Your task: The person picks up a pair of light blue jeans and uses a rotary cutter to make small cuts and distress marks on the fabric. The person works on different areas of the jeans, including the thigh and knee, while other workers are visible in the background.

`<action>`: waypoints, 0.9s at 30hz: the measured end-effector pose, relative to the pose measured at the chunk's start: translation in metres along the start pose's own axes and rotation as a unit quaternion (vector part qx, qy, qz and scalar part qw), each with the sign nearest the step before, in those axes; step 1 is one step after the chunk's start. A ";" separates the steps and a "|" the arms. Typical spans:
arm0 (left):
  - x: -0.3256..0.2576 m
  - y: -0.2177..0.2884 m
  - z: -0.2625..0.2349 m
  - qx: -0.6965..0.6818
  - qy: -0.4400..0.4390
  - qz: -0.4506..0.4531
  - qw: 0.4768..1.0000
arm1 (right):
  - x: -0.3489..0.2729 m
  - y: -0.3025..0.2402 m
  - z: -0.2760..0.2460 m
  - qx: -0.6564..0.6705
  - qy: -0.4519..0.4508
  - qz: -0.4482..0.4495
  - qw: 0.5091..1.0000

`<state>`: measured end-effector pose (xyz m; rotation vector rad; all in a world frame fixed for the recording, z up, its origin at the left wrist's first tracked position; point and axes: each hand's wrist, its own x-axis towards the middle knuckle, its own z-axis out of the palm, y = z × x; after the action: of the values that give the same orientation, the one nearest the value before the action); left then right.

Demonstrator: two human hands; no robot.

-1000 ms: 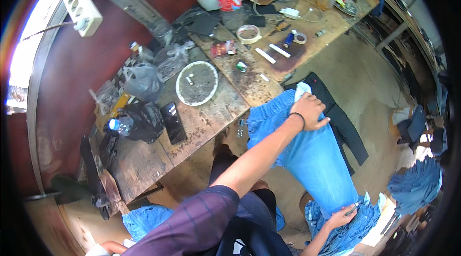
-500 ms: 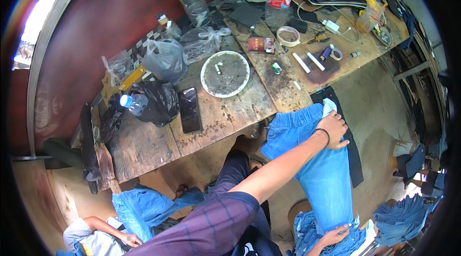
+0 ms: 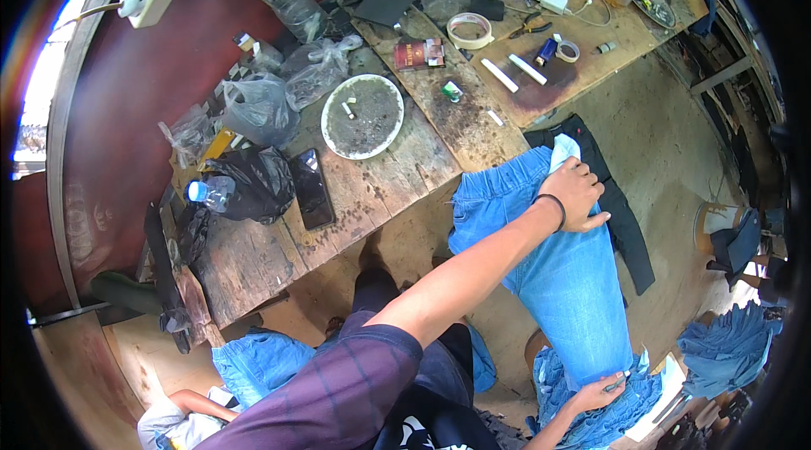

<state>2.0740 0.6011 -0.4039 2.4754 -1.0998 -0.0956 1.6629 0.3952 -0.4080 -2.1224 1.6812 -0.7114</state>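
The left hand (image 3: 574, 195) lies half-open on blue jeans (image 3: 570, 290); below it, the right hand (image 3: 596, 394) curls around a small grey object (image 3: 615, 384).

Diffuse daylight, overexposed to white at the wall gap (image 3: 44, 78) beyond the worktop's left end, lights my worktop (image 3: 372, 192) evenly. A pale reflection marks the phone (image 3: 312, 188) near its front edge; brownish shade lies beneath that edge. My left hand (image 3: 574, 197) appears reasonably sharp. Straight edges bend toward the black circular rim, where detail softens and blue-violet fringing shows at left.
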 end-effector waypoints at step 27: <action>-0.005 -0.004 -0.005 -0.057 0.073 0.049 0.995 | -0.010 -0.001 -0.001 0.143 0.002 -0.025 0.989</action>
<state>2.0750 0.6088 -0.4020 2.2854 -1.1183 0.0494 1.6609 0.4056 -0.4084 -1.9671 1.4338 -0.9125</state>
